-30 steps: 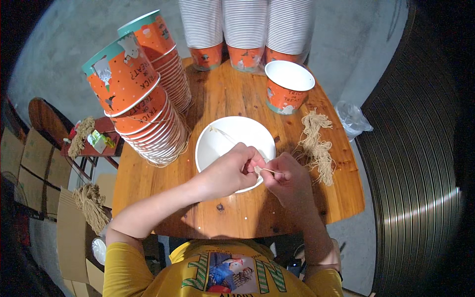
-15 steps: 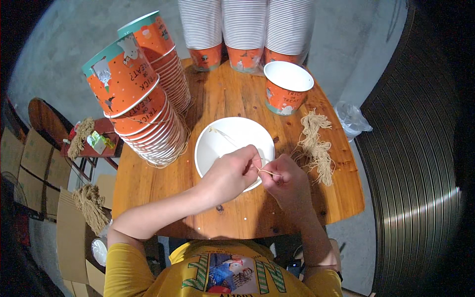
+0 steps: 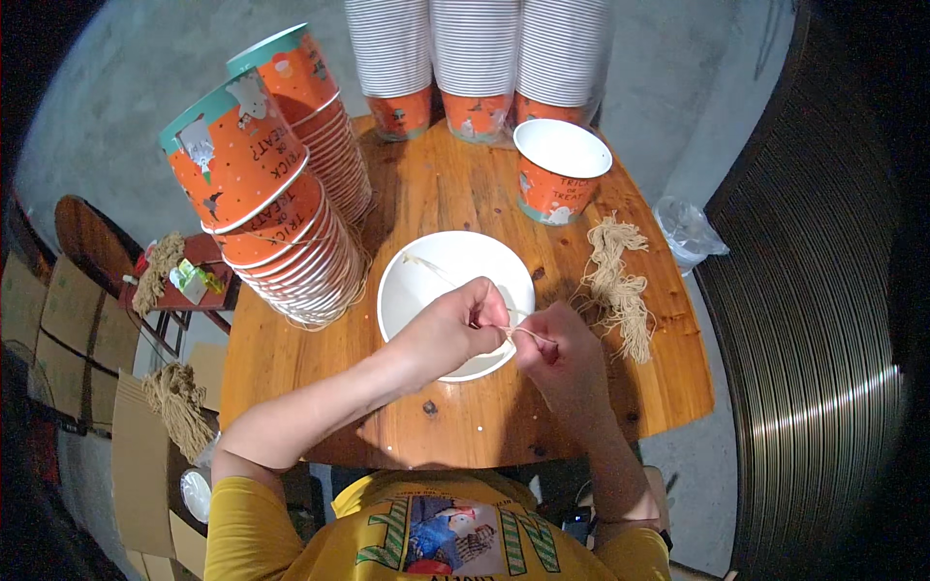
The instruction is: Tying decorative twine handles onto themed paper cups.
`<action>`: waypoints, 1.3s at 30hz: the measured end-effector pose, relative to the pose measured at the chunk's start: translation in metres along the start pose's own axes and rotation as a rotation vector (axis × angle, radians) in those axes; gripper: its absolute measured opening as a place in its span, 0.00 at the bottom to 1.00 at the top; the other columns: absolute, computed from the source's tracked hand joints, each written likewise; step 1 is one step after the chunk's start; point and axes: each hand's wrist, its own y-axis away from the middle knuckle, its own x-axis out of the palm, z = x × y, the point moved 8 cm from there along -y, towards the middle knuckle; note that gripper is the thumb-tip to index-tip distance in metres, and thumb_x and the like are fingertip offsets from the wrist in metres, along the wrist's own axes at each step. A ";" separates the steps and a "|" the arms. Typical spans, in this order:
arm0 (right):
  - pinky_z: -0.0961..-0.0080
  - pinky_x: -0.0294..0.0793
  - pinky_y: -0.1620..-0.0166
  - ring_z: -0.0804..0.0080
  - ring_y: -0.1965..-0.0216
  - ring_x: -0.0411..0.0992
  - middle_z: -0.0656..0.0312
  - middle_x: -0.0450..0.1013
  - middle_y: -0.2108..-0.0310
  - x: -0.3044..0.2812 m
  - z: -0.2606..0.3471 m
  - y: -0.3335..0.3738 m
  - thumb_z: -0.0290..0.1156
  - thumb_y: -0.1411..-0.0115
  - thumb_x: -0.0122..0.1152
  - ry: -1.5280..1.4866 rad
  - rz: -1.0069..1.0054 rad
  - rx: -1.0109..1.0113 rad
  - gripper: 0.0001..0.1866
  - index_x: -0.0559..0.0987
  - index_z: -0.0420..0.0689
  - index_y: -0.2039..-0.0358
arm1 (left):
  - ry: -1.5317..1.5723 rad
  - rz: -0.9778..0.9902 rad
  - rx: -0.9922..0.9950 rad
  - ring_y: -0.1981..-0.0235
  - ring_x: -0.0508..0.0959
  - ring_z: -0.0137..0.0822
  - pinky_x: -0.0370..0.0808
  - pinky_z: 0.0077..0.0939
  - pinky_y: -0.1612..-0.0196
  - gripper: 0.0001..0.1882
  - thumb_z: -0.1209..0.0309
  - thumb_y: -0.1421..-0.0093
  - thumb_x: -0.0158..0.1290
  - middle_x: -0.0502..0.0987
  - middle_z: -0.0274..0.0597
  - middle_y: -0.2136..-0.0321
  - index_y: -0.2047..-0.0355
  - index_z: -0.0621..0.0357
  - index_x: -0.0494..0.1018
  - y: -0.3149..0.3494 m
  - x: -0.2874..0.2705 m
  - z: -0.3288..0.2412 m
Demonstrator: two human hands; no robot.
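A paper bucket (image 3: pixel 407 300) with a white inside faces up in the middle of the table, in front of me. A thin tan string (image 3: pixel 426 268) crosses its inside from the far left rim toward my hands. My left hand (image 3: pixel 470 320) lies over the bucket's near right rim, thumb and finger pinched on the string. Close beside it, my right hand (image 3: pixel 559 347) pinches the same string, a short end poking out past its fingers. The fingertips nearly meet; any knot between them is too small to make out.
Nested orange buckets (image 3: pixel 281 242) with string around them lean at left. One orange bucket (image 3: pixel 564 184) stands at back right, near bundled tan strings (image 3: pixel 617 290). Wrapped bucket stacks (image 3: pixel 475 58) line the back. More string (image 3: pixel 179 407) hangs over a cardboard box (image 3: pixel 140 465) at left.
My hands have shifted slightly at the rim, and the string between them now shows as a small loop. Both still pinch it. The bucket has moved a touch left.
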 end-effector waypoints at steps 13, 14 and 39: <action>0.67 0.74 0.67 0.64 0.71 0.74 0.56 0.70 0.72 -0.003 -0.012 0.000 0.29 0.45 0.59 -0.109 -0.011 0.119 0.08 0.74 0.41 0.66 | 0.417 0.044 -0.097 0.66 0.74 0.25 0.71 0.17 0.59 0.14 0.88 0.49 0.52 0.72 0.33 0.69 0.67 0.57 0.66 -0.011 0.002 0.013; 0.67 0.74 0.66 0.64 0.69 0.74 0.56 0.70 0.70 -0.004 -0.008 0.000 0.29 0.45 0.60 -0.084 -0.010 0.109 0.08 0.74 0.41 0.65 | 0.416 0.043 -0.098 0.66 0.74 0.25 0.71 0.17 0.59 0.14 0.88 0.49 0.52 0.72 0.33 0.69 0.67 0.57 0.66 -0.011 0.001 0.013; 0.65 0.73 0.69 0.60 0.67 0.71 0.59 0.63 0.67 0.021 -0.018 0.005 0.31 0.49 0.59 -0.074 -0.341 -0.133 0.11 0.68 0.47 0.67 | 0.339 0.044 -0.032 0.70 0.67 0.24 0.65 0.16 0.63 0.09 0.80 0.45 0.53 0.67 0.33 0.72 0.69 0.57 0.64 -0.015 -0.012 0.006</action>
